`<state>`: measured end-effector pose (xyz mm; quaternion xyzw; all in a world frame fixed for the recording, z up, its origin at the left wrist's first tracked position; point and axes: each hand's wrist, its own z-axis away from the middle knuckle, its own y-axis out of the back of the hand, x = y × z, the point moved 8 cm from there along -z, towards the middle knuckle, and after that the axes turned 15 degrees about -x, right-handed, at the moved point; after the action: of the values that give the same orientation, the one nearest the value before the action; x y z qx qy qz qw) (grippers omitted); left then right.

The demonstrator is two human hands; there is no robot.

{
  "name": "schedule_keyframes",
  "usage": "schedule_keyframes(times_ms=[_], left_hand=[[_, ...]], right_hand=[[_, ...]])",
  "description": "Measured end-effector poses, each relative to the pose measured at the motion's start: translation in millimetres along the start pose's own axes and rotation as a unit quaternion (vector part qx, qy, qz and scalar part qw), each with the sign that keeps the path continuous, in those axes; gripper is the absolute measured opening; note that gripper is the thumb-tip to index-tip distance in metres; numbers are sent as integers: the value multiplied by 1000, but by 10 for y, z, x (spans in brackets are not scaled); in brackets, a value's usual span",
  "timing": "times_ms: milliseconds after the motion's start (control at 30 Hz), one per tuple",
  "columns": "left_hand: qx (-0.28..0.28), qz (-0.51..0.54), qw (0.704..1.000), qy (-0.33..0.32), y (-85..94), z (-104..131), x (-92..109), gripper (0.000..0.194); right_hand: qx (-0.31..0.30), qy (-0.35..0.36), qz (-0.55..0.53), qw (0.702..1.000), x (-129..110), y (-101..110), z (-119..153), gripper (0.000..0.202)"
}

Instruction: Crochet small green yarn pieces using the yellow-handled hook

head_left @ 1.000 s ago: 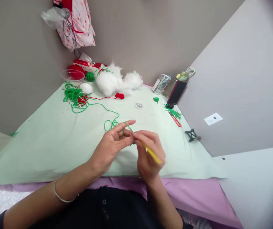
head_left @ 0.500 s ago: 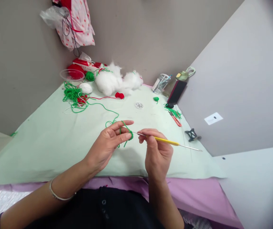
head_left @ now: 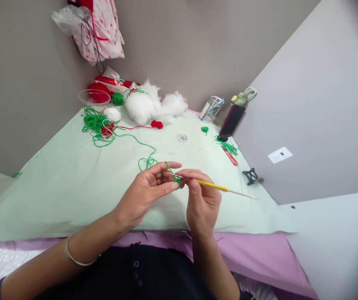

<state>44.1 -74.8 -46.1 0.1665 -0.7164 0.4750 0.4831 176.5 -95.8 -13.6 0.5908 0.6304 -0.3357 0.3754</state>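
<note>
Between the thumb and fingers of my left hand (head_left: 147, 189) is a small green crocheted piece (head_left: 176, 181), with green yarn running up over the index finger. My right hand (head_left: 203, 200) grips a yellow-handled crochet hook (head_left: 213, 185) like a pen. The hook's metal tip reaches past the green piece, close to my left fingers. Loose green yarn (head_left: 147, 162) lies on the pale cloth behind my left hand and trails back to a green tangle (head_left: 94, 120).
Behind lie white stuffing (head_left: 141, 107), a white yarn ball (head_left: 112, 114), red yarn (head_left: 156, 124) and a clear bowl (head_left: 94, 97). To the right are a pen cup (head_left: 211, 109), a phone (head_left: 232, 120), orange snips (head_left: 229, 156) and a black stand (head_left: 252, 176).
My left hand and the green piece have shifted slightly right, while my right hand and the hook have moved a little left. The hook tip now crosses the green piece.
</note>
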Motion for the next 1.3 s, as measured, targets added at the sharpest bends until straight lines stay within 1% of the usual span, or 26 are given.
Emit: schedule_keyframes(times_ms=[67,133,233,333,433,567,733,833,900,933,1000,1033,1067,1100,1133,1167,1233,1267,1300], left_hand=[[7,6,1000,1,12,4,-3,42],[11,8,1000,6,18,4,8,44],[3,4,1000,12,0,0,36,39],[0,-2,1000,13,-3,2,50,36],[0,-22,1000,7,14,11,52,37],[-6,-78,997,-18,31,26,77,40],[2,-139,990,-24,57,43,111,41],[21,-195,980,-37,53,56,170,39],[33,-220,973,-54,36,64,210,40],[35,-213,975,-56,28,63,208,42],[27,-138,989,-34,23,44,136,47],[17,-77,997,-9,19,30,68,49],[5,-12,1000,19,9,17,-3,50],[-5,49,998,43,-4,7,-63,50],[-12,97,994,58,-12,0,-99,49],[-16,125,990,63,-14,-8,-111,47],[-13,126,991,51,8,-20,-80,44],[-8,108,993,39,22,-22,-50,44],[-3,85,996,28,28,-21,-22,44]], right_hand=[[6,-5,-2,1000,4,13,10,14],[11,-22,-31,999,36,39,7,16],[17,-33,-76,996,64,77,-9,19],[3,-25,-88,996,39,74,-11,21],[-3,-1,-27,1000,-59,66,23,21],[-5,66,98,993,-258,19,79,22],[-35,111,161,980,-333,-33,96,25],[-58,148,243,957,-377,-90,115,25],[-73,181,313,929,-392,-169,149,24],[-73,196,350,913,-390,-208,172,24],[-46,227,416,879,-386,-261,226,31],[-26,237,436,868,-384,-269,249,35],[-10,241,441,865,-379,-263,260,37],[-2,234,428,873,-367,-243,253,36],[2,215,395,893,-349,-201,226,33],[5,186,343,921,-322,-143,185,29],[11,122,210,970,-255,-26,97,24],[11,100,150,984,-233,4,60,23],[4,85,110,990,-223,9,29,22]])
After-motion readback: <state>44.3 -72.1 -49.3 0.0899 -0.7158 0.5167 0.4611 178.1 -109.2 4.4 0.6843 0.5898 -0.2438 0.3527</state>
